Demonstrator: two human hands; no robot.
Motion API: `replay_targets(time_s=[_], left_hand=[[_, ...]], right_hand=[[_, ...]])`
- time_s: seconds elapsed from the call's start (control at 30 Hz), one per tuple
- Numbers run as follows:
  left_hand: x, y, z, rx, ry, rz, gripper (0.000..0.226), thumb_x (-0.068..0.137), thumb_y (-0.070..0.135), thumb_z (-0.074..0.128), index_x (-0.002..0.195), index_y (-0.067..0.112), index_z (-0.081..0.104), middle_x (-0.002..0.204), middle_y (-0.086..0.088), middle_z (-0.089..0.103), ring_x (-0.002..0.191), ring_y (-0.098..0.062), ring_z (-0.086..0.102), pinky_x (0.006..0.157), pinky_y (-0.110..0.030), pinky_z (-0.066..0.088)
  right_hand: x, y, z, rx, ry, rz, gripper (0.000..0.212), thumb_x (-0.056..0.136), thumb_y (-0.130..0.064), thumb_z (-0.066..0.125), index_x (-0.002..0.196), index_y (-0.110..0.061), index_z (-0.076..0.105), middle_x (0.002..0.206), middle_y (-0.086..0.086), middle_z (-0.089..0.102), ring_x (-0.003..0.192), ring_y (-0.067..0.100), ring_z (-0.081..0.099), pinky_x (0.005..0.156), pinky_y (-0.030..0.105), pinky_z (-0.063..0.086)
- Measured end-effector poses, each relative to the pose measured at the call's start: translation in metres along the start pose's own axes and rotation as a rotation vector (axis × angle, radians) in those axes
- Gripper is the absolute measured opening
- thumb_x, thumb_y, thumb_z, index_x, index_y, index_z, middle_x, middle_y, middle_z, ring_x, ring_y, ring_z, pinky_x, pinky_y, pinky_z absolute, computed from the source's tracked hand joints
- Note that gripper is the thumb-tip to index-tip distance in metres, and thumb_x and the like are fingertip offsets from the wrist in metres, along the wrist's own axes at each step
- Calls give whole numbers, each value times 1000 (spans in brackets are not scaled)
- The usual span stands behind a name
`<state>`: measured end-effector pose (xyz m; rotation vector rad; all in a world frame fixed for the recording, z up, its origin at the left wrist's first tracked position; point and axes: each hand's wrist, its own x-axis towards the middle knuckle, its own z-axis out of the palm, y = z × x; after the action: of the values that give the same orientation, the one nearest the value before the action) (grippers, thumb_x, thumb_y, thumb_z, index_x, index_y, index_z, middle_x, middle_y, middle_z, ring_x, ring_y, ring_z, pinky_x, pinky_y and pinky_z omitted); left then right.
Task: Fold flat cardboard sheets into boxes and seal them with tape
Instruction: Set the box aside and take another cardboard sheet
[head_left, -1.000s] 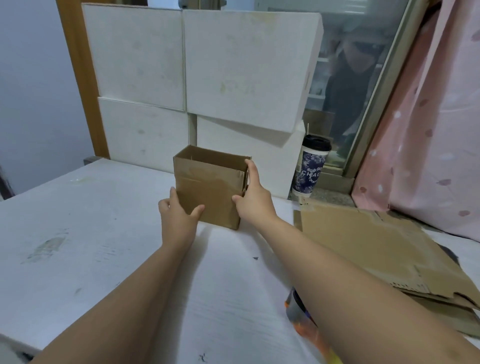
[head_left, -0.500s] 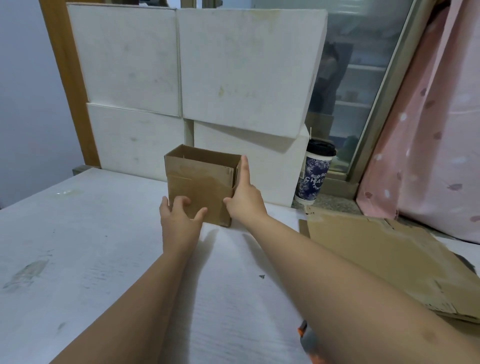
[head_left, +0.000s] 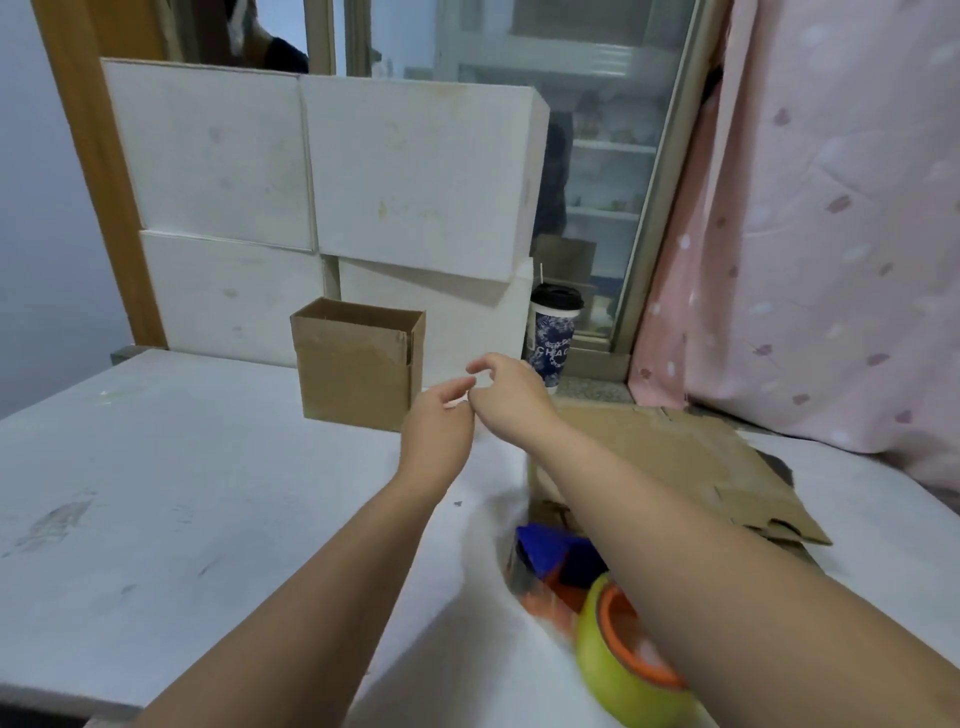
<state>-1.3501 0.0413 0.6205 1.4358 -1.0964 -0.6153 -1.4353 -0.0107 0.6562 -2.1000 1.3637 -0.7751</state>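
Observation:
A small brown cardboard box (head_left: 356, 364) stands upright with its top open at the far side of the white table (head_left: 156, 493), against the white boxes. My left hand (head_left: 436, 423) and my right hand (head_left: 506, 389) hover side by side just right of the box, apart from it, fingers loosely spread and holding nothing. Flat cardboard sheets (head_left: 675, 462) lie stacked on the right. A tape dispenser (head_left: 566, 577) with a yellow-green tape roll (head_left: 618, 670) sits near the front, partly hidden under my right forearm.
Several large white boxes (head_left: 322, 171) are stacked along the table's back edge. A lidded paper cup (head_left: 553, 338) stands on the window sill to the right of them. A pink curtain (head_left: 821, 218) hangs at the far right.
Both hands have let go of the box and drawn back to the right. The box stays standing at the back of the table.

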Motion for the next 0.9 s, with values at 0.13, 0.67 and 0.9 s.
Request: replay_targets(time_s=[0.13, 0.67, 0.9], left_hand=[[-9, 19, 33, -18, -181, -271, 21, 87, 6, 44, 95, 7, 64, 91, -14, 58, 86, -31, 54, 72, -29, 39], [-8, 36, 98, 167, -519, -707, 56, 89, 31, 63, 136, 8, 41, 135, -17, 44, 120, -38, 46, 69, -60, 50], [6, 32, 112, 15, -473, -724, 42, 93, 15, 57, 132, 7, 43, 129, -20, 47, 110, -35, 52, 88, -74, 36]], right_hand=[[-14, 42, -35, -111, 96, 95, 33, 83, -12, 48, 108, -26, 64, 125, 6, 56, 116, 24, 48, 91, 28, 37], [-64, 195, -124, -268, 170, 787, 105, 50, -71, 77, 137, -39, 28, 146, 20, 30, 130, 42, 29, 106, 58, 28], [-68, 224, -137, -179, 195, 861, 110, 40, -82, 71, 133, -34, 36, 130, 17, 44, 121, 37, 37, 100, 49, 32]])
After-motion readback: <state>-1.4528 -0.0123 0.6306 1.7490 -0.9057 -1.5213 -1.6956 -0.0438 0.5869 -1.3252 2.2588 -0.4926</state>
